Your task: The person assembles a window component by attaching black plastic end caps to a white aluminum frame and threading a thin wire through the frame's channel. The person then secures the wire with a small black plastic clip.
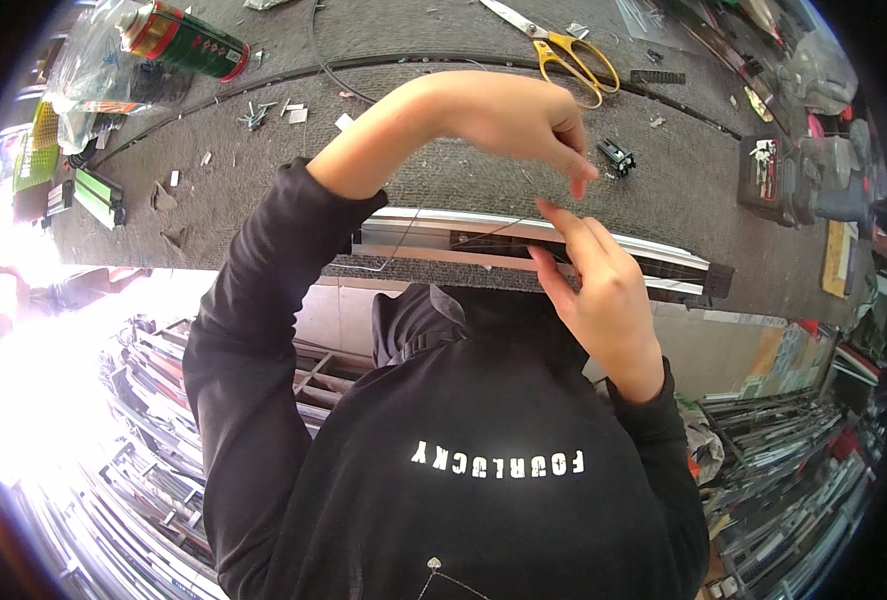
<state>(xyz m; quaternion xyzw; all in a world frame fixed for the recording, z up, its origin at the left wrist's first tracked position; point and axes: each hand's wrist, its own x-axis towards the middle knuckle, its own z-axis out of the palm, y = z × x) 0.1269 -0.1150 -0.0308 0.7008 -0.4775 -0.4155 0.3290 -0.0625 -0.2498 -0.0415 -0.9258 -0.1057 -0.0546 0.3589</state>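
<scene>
A long silver metal rail (414,216) with a dark channel lies along the near edge of the bench. Thin cords run across and out of it; one loops over its near side at the left. My left hand (524,120) arches above the rail, wrist bent, fingertips drawn together and pointing down; what they hold, if anything, is too fine to make out. My right hand (604,275) grips across the rail, with the fingers over the far side and the thumb at the near side. One cord reaches close to its index fingertip. A small black fitting (617,157) lies beyond the hands.
Yellow-handled scissors (579,65) and a spray can (186,42) lie toward the far side of the grey-covered bench (274,190). A green-and-silver profile piece (99,195) is at the left. A dark box (764,175) stands at the right. Racks of metal strips (154,480) fill the floor below.
</scene>
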